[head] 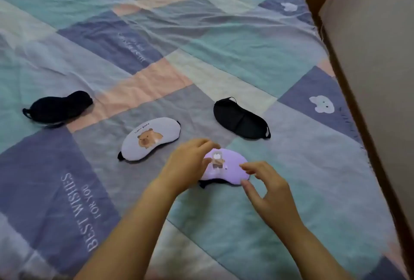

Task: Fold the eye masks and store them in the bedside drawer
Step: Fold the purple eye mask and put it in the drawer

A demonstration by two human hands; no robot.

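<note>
Several eye masks lie flat on the patchwork bed cover. A purple mask (233, 169) with a small bear print is nearest me. My left hand (190, 163) covers its left end, fingers spread and blurred. My right hand (266, 192) hovers at its right end with thumb and fingers apart, holding nothing. A grey mask (150, 138) printed with a capybara lies to the left of it. A black mask (240, 118) lies beyond on the right, and another black mask (59, 107) lies far left. No drawer is in view.
The bed cover (201, 44) stretches away in wrinkled blue, green and peach squares. The bed's right edge (349, 123) runs diagonally, with a wooden frame and a beige panel (380, 56) beside it.
</note>
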